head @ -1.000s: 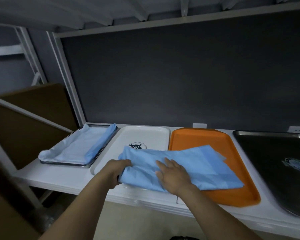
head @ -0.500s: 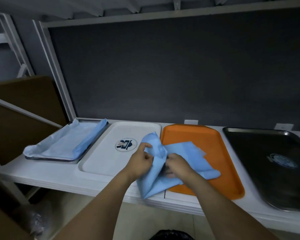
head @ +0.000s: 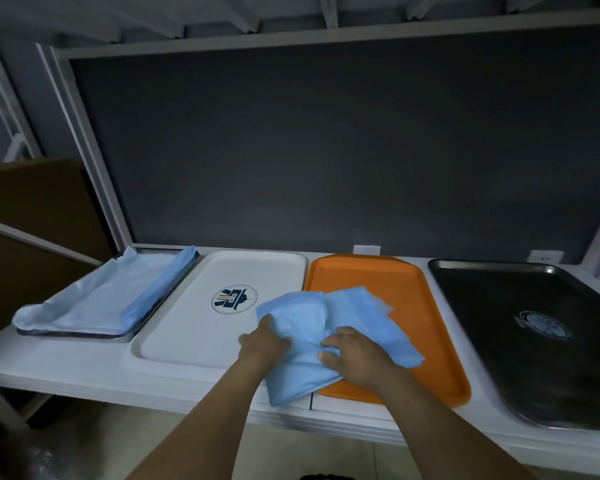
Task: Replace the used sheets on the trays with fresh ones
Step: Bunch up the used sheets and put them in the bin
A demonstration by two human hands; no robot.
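Observation:
A crumpled light-blue sheet (head: 357, 317) lies bunched over the near left part of the orange tray (head: 409, 282) and the edge of the white tray (head: 201, 327). My left hand (head: 265, 344) grips its left side with curled fingers. My right hand (head: 357, 355) grips folds of it on the right, thumb pressed into the cloth. Another blue sheet (head: 104, 296) covers a metal tray (head: 132, 336) at the far left. A dark metal tray (head: 520, 341) sits bare at the right.
The four trays sit side by side on a white shelf (head: 59, 368) against a dark back panel (head: 326, 150). Brown boards (head: 32, 209) lean at the left. The floor shows below the shelf's front edge.
The sheet went from lying spread across the white and orange trays to being gathered into a bunch between both hands. The white tray's logo is now uncovered.

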